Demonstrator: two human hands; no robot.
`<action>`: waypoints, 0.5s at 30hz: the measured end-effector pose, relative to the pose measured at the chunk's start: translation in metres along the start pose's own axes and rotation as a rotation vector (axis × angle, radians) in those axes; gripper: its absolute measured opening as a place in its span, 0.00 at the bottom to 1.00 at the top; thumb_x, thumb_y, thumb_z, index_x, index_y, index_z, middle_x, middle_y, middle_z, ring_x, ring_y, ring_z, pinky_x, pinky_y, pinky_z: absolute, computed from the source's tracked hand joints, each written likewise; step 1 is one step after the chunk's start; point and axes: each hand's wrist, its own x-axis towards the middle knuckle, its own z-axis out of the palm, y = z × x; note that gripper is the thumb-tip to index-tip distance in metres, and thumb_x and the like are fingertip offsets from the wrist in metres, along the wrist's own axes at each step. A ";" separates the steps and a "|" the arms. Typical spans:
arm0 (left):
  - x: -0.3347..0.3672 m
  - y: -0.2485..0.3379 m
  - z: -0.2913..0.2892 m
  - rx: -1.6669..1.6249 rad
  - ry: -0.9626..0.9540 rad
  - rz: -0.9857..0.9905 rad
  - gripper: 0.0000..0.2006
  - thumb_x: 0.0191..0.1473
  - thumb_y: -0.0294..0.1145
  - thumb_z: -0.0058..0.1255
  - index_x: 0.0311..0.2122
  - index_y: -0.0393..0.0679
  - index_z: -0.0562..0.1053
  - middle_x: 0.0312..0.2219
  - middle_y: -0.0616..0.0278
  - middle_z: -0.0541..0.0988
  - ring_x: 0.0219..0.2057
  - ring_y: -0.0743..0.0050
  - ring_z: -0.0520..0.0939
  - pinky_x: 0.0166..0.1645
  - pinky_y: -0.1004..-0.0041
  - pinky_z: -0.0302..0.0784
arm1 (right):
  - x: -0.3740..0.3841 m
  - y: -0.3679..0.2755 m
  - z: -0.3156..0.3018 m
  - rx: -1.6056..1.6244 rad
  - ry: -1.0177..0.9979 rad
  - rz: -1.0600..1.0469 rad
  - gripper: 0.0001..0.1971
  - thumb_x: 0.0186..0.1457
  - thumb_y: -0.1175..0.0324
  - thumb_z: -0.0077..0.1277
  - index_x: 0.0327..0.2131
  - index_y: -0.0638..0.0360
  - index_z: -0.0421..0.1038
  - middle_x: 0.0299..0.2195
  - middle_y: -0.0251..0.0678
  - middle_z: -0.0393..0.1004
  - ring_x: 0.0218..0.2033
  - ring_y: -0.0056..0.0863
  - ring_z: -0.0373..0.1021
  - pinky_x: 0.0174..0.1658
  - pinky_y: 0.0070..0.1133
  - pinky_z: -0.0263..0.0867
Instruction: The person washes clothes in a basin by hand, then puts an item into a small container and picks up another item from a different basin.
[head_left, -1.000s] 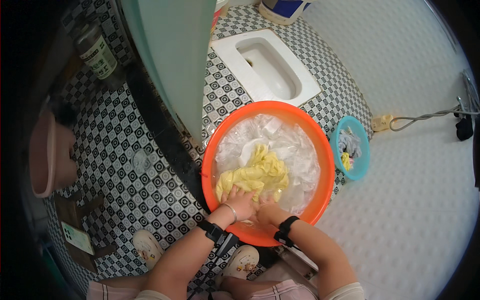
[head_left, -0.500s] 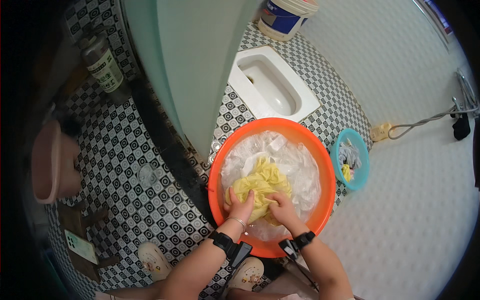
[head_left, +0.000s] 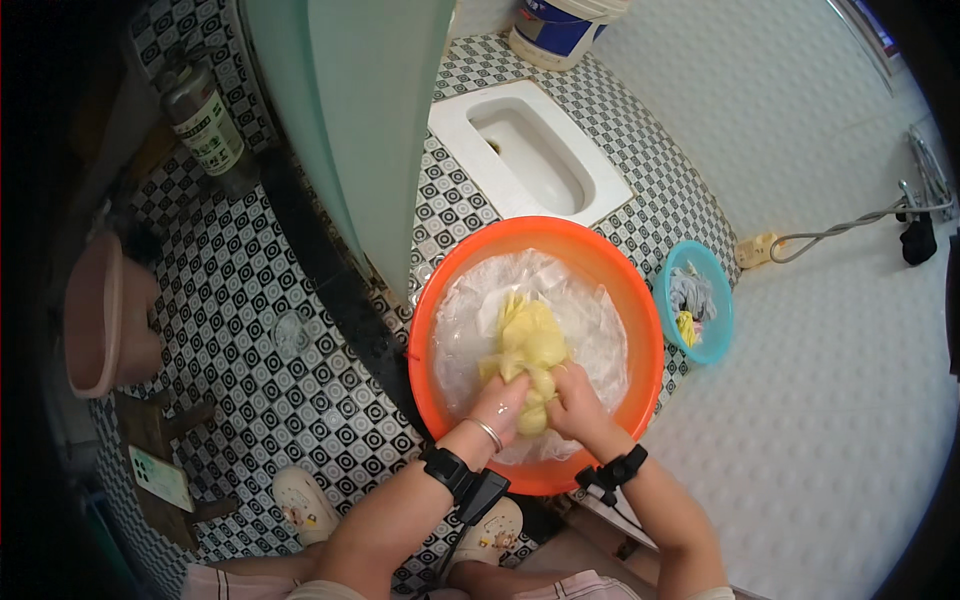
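A wet yellow cloth point(head_left: 530, 335), perhaps a garment, is bunched up over the orange basin point(head_left: 640, 340). My left hand point(head_left: 497, 407) grips it from the left, fingers curled into the fabric. From the other side my right hand point(head_left: 578, 403) is closed on the same bundle, close to the left one. White, translucent wet fabric point(head_left: 590, 310) spreads over most of the basin's inside beneath the cloth. Parts of my fingers are hidden in the folds.
Right of the basin stands a small turquoise basin point(head_left: 715, 345) with clothes in it. Beyond lies a squat toilet point(head_left: 600, 205), with a white-and-blue bucket point(head_left: 555, 40) behind. A pale green door point(head_left: 370, 130) stands left. A phone point(head_left: 160, 478) rests on a wooden stool point(head_left: 150, 425).
The yellow cloth went from loosely spread to a tight, rounded bundle. My hands have come closer together around it. The whole view has shifted slightly.
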 end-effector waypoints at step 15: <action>0.013 0.022 -0.009 1.486 0.188 -0.309 0.37 0.53 0.54 0.37 0.64 0.59 0.41 0.63 0.42 0.35 0.63 0.37 0.32 0.64 0.51 0.36 | -0.015 0.033 0.053 -0.408 -0.610 0.197 0.53 0.37 0.33 0.51 0.60 0.59 0.47 0.61 0.58 0.42 0.63 0.59 0.33 0.62 0.50 0.29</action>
